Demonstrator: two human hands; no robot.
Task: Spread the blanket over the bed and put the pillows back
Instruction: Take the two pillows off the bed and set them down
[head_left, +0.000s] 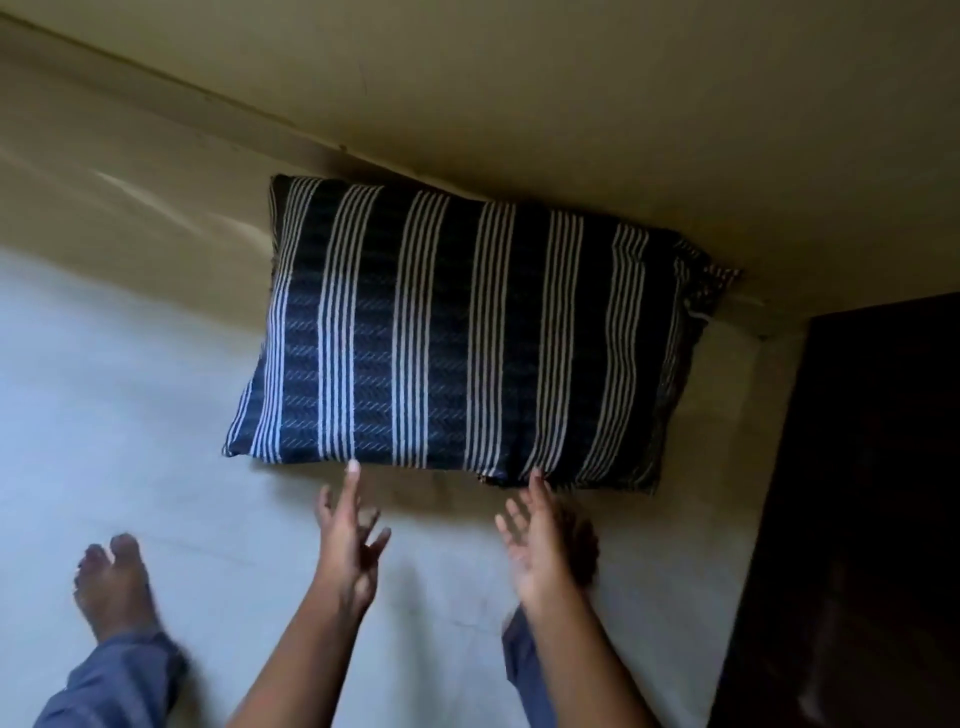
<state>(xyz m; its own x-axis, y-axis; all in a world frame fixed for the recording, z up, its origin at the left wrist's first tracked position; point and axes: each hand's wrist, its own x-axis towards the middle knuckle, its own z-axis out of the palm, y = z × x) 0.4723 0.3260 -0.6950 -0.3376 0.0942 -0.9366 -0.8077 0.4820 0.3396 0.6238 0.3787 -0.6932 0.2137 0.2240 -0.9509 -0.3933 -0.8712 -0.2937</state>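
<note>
A dark blue pillow (457, 338) with groups of white stripes lies flat at the head of the bed, its far edge against the wall. The pale sheet of the bed (130, 395) spreads around it. My left hand (348, 540) reaches toward the pillow's near edge with fingers spread, one fingertip just at the edge. My right hand (540, 540) is also open with spread fingers, its fingertips at the near edge further right. Neither hand holds anything. No blanket with a distinct look is visible.
A beige wall (571, 104) runs behind the pillow. A dark wooden panel (872, 493) stands at the right side of the bed. My bare foot (111, 582) and blue trouser legs rest on the sheet at lower left.
</note>
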